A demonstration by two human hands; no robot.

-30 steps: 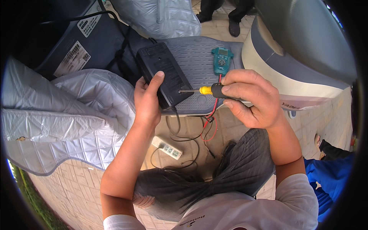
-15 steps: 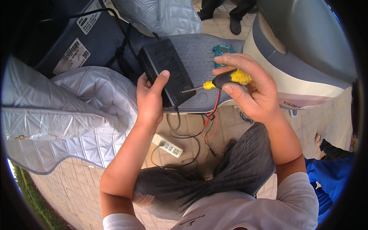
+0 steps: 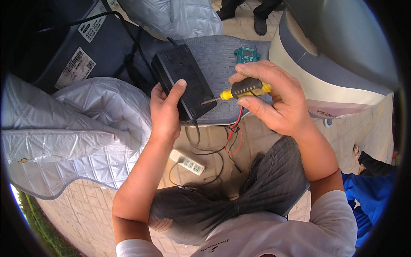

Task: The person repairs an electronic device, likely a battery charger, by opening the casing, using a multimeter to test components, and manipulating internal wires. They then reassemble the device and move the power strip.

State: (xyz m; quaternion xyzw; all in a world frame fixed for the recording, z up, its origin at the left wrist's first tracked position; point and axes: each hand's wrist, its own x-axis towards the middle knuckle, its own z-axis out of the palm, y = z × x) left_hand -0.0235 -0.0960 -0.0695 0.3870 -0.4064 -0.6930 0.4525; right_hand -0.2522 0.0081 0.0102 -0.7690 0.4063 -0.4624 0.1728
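Observation:
My left hand (image 3: 166, 107) grips a black rectangular charger (image 3: 185, 81) by its near left side, thumb on the upper face, other fingers partly hidden behind it. The charger is tilted, with a cord leaving each end. Between the thumb and fingers of my right hand (image 3: 274, 94) is a yellow and black screwdriver (image 3: 246, 88). Its metal shaft points left, and the tip is at the near end of the charger's face. Just beyond my right hand, a small teal meter (image 3: 247, 54) with a display lies on the scooter's grey footboard (image 3: 222, 45).
A white power strip (image 3: 187, 162) lies on the paving below, among black cables and a red wire (image 3: 240, 139). Silver quilted covers (image 3: 102, 107) drape at left. The scooter's pale body (image 3: 325, 81) rises at right. Other people's feet (image 3: 260, 25) stand beyond; blue clothing (image 3: 370, 192) shows at right.
The screwdriver's handle has turned between my right fingers, showing more black grip. My right hand and the charger have shifted slightly left in view. More of the teal meter shows.

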